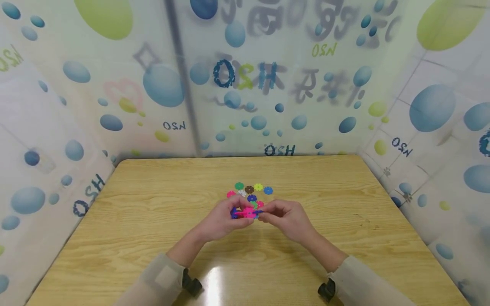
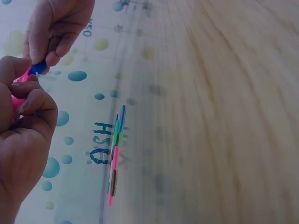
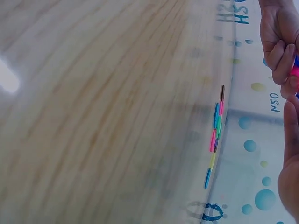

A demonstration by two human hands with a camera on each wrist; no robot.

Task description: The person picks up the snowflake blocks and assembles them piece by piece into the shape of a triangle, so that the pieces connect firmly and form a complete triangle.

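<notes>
Above the table my left hand (image 1: pixel 220 219) holds a small joined piece of plastic snowflake discs, with a pink disc (image 1: pixel 249 213) at its front and a dark blue disc (image 1: pixel 233 213) at its left side. Facing it, my right hand (image 1: pixel 289 219) pinches a blue snowflake disc (image 2: pixel 38 68) between thumb and fingers. That disc touches or nearly touches the pink part; the exact contact is hidden by the fingers. In the right wrist view, most of the piece is cut off at the edge.
Just beyond the hands, loose snowflake discs lie flat on the wooden table (image 1: pixel 153 199), among them a green disc (image 1: pixel 239 186), a brown disc (image 1: pixel 249 189), a yellow disc (image 1: pixel 258 187) and a blue disc (image 1: pixel 268 190). A patterned curtain (image 1: pixel 237 114) surrounds the table's back and sides.
</notes>
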